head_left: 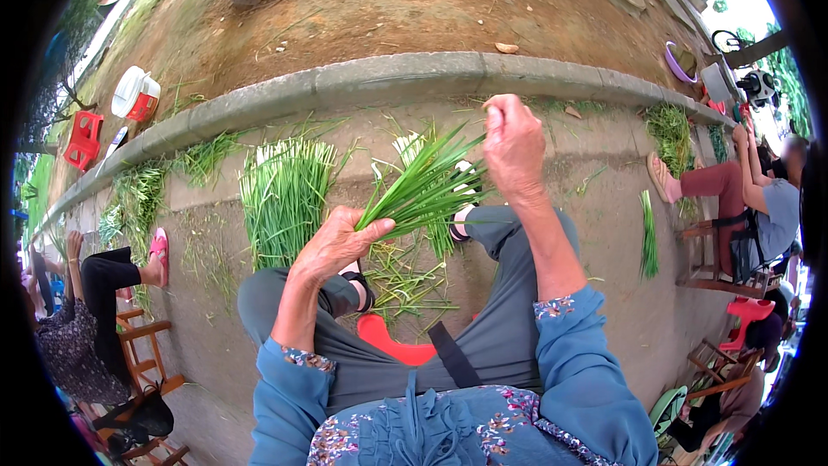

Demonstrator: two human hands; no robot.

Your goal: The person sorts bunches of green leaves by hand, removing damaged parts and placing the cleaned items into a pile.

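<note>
My left hand [345,242] is wrapped round the lower end of a bunch of long, flat green leaves, like chives [414,185], whose tips fan up to the right. My right hand [513,147] is raised just beyond those tips, fingers pinched; anything between them is too small to make out. On the pavement beyond my left hand lies a big sheaf of greens [285,190] with pale stalk ends. A smaller pile [414,145] is partly hidden behind the held bunch. Loose cut leaves [405,285] lie between my feet, near a red stool [388,341] under me.
A concrete kerb [371,78] crosses ahead. Past it are a white bucket [129,91], red stool [83,138] and purple basin [680,65]. Seated people are at left [82,354] and right [772,207]. A small bundle [649,242] lies to my right; more greens [138,198] lie along the kerb.
</note>
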